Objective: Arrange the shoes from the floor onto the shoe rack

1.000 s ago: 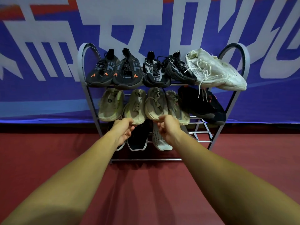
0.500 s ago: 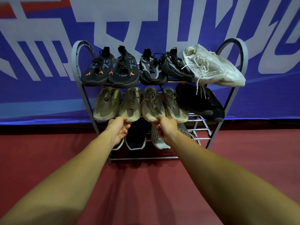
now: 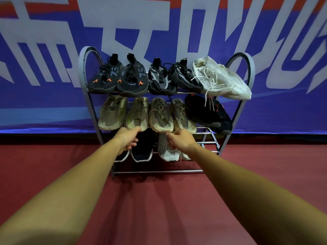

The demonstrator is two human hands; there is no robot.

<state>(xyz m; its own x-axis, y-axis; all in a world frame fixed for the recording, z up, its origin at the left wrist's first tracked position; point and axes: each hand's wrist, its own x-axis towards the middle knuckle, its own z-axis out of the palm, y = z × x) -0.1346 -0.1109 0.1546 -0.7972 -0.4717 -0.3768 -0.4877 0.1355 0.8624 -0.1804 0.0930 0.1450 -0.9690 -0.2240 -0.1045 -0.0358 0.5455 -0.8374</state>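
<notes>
All visible shoes (image 3: 161, 115) sit on the shoe rack (image 3: 159, 172), so little seems left; left hand (image 3: 126, 139) grip is loose, right hand (image 3: 183, 141) grip I cannot tell.

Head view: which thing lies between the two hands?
In the head view, a dark shoe on the lowest shelf lies between the left hand and the right hand.

Grey shoe rack (image 3: 82, 71). Top: dark grey pair (image 3: 108, 78) with orange marks, black-and-white pair (image 3: 160, 78) with speckled panels, off-white pair (image 3: 226, 80). Middle: olive-beige pair (image 3: 111, 114), tan pair (image 3: 160, 115), black-and-red pair (image 3: 207, 112). Bottom: black pair (image 3: 142, 151) edged white, white pair (image 3: 168, 152) with dark dotted rows. Dark red floor (image 3: 159, 200). Blue banner (image 3: 44, 103), white lettering.
</notes>
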